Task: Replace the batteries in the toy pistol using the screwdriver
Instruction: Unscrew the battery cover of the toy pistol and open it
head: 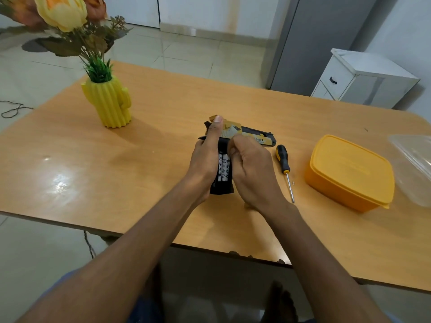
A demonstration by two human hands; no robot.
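Hands (left point(206, 159), right point(253, 169)) grip toy pistol point(254, 136), fingers seemingly curled, on wooden table point(163, 127); tiled floor point(186, 52) beyond

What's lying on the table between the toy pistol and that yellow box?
In the head view, the screwdriver lies between the toy pistol and the yellow box, untouched, with a tiny screw beside its shaft.

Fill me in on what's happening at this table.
A person is working on a toy pistol lying on the wooden table. The left hand grips it, a finger stretched over the top, while the right hand curls against the grip. The grip is open, with batteries showing inside. The screwdriver lies untouched to the right, a tiny screw beside it, next to a closed yellow box.
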